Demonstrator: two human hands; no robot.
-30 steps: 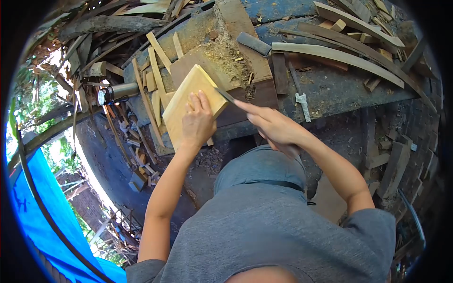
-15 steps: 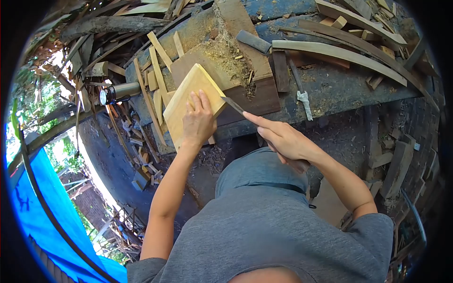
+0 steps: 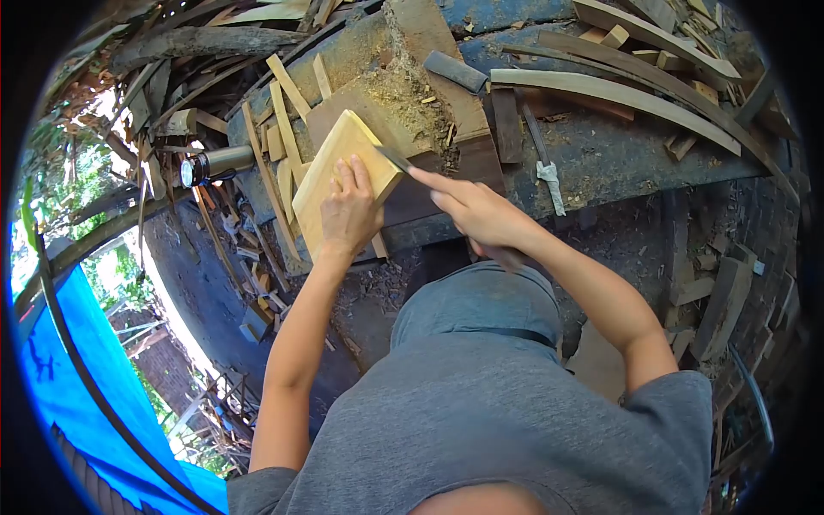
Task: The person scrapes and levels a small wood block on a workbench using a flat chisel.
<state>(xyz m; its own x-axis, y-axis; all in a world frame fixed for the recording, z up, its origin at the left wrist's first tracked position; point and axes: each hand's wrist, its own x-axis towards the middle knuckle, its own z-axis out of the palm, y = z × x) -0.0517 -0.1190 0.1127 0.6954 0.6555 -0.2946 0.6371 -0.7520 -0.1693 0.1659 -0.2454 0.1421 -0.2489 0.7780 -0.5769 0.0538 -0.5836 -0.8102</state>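
Note:
A pale yellow wooden board (image 3: 330,184) rests slanted against a brown wooden block (image 3: 481,172) on the workbench. My left hand (image 3: 350,215) holds it, fingers stretched over its broad face and thumb hidden. In my right hand (image 3: 481,215) is a knife (image 3: 392,158) with a narrow dark blade. My fingers are closed round it, the index finger reaching forward along the blade. The blade lies against the board's upper right edge. Most of the knife's handle is hidden by my hand.
Sawdust and shavings (image 3: 403,99) cover the block behind the board. Long curved wooden strips (image 3: 614,99) lie at the right, near a tool with a white-wrapped handle (image 3: 551,184). A metal flashlight (image 3: 219,165) sits at the left, beside thin wood strips (image 3: 287,124) and scrap wood.
My right hand and the knife have moved up and left along the board's edge. The board and my left hand have shifted slightly left.

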